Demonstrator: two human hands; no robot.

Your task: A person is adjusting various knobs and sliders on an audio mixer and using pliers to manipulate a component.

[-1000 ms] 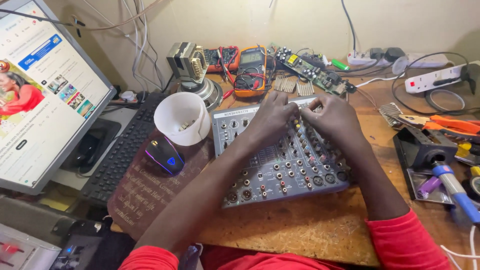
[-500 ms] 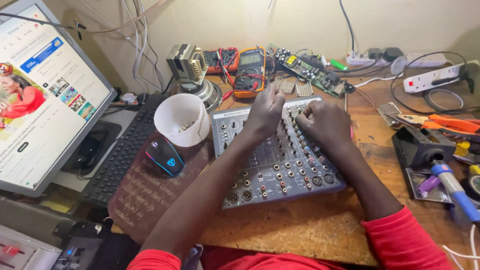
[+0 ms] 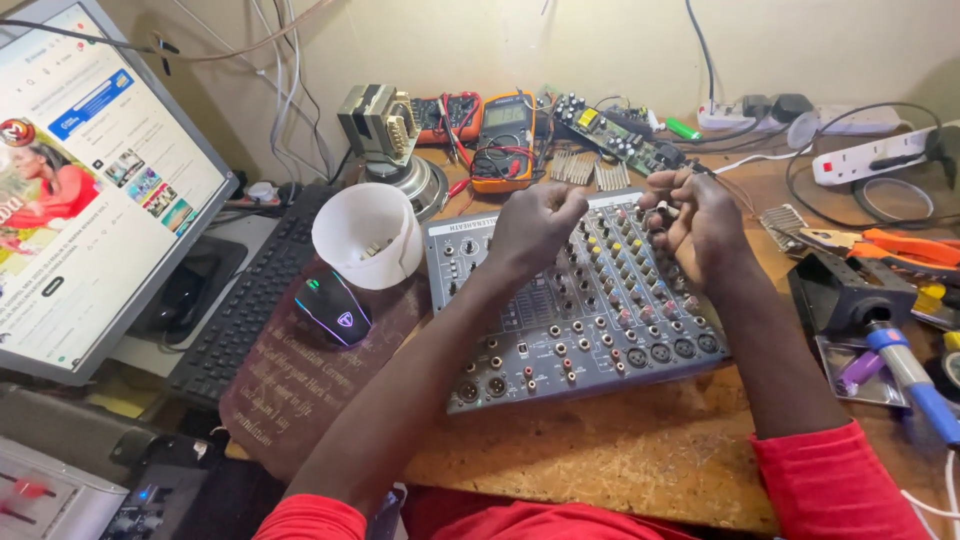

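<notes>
— We see an evenly lit bench, warm in tone, with no hard sun; the light seems to fall from above and in front of the wall (image 3: 600, 40).

— We agree. The monitor (image 3: 90, 180) is the brightest patch, nearly washed out at its white areas, and the cup (image 3: 365, 235) glows pale.

— We note soft shadows under both forearms on the mixer (image 3: 590, 330), and a dark corner at bottom left.

— We find the centre sharp, the hands only slightly soft. Towards the edges lines bow: the monitor leans, and the tools at right smear.
</notes>
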